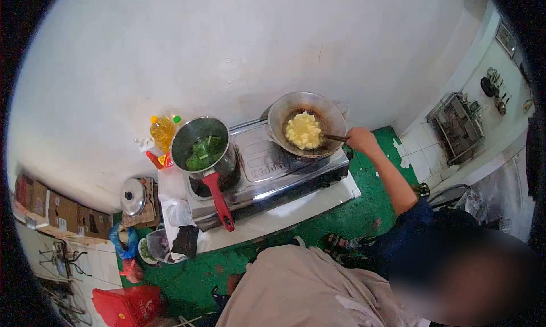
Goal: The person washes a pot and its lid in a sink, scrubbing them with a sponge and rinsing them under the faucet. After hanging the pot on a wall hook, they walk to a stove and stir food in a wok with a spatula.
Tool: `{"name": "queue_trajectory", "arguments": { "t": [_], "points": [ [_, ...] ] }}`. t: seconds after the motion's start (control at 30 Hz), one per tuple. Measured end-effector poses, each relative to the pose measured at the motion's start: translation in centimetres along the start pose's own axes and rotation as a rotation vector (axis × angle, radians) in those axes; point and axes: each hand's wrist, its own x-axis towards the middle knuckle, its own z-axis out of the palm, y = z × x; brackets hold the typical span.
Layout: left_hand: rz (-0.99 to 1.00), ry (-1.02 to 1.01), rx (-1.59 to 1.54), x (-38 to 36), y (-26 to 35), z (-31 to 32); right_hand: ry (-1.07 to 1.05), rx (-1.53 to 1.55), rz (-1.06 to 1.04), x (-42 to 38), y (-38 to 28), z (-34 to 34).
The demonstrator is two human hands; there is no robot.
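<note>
Neither of my own hands is in view. Beige clothing (284, 293) fills the bottom middle. From the right, another person's bare forearm reaches out of a dark blue sleeve (412, 213). That person's hand (359, 139) is closed around the dark handle (334, 137) of a utensil, whose working end is hidden among pale yellow chunks (303, 130). The chunks lie in a wok (275, 113) on the right burner. On the left burner stands a saucepan (177, 138) with a red handle (216, 202) pointing toward the front. Green leaves (203, 154) lie inside it.
The metal stove (256, 150) stands on a white table (296, 216) against the wall. Yellow oil bottles (162, 130) stand behind the saucepan. Left are a lid (132, 196), a blue bag (123, 241) and a red bag (128, 305). A dish rack (458, 125) stands at right.
</note>
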Motion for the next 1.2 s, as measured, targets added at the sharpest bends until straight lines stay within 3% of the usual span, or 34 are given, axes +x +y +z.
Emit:
{"name": "queue_trajectory", "arguments": {
  "t": [0.17,0.23,0.5,0.63,0.73,0.93,1.13,1.2],
  "points": [
    [0.017,-0.007,0.013,0.0,-0.6,0.1,0.023,0.272,0.018,-0.1,0.1,4.5],
    [0.012,-0.003,0.020,0.2,-0.3,-0.6,0.022,0.437,-0.006,-1.8,-1.4,2.7],
    [-0.011,0.002,0.029,-0.7,-0.6,0.0,0.219,0.053,0.009,-6.0,-3.2,-1.6],
    [-0.004,-0.001,0.034,-0.6,-0.7,0.1,0.404,-0.070,0.007,-5.1,-2.2,-1.5],
    [-0.007,0.002,0.038,-0.7,-0.7,0.2,0.413,-0.154,0.048,-4.3,-1.8,-1.4],
    [-0.018,0.016,0.044,-0.6,-0.1,-0.1,0.177,0.011,0.028,-2.5,-1.0,3.3],
    [-0.008,0.013,0.053,-0.5,-0.4,0.0,0.194,0.301,-0.202,-1.6,-0.4,4.6],
    [-0.008,0.017,0.055,0.0,0.1,-0.6,-0.031,0.505,-0.035,-2.9,-1.1,1.9]
  ]
}}
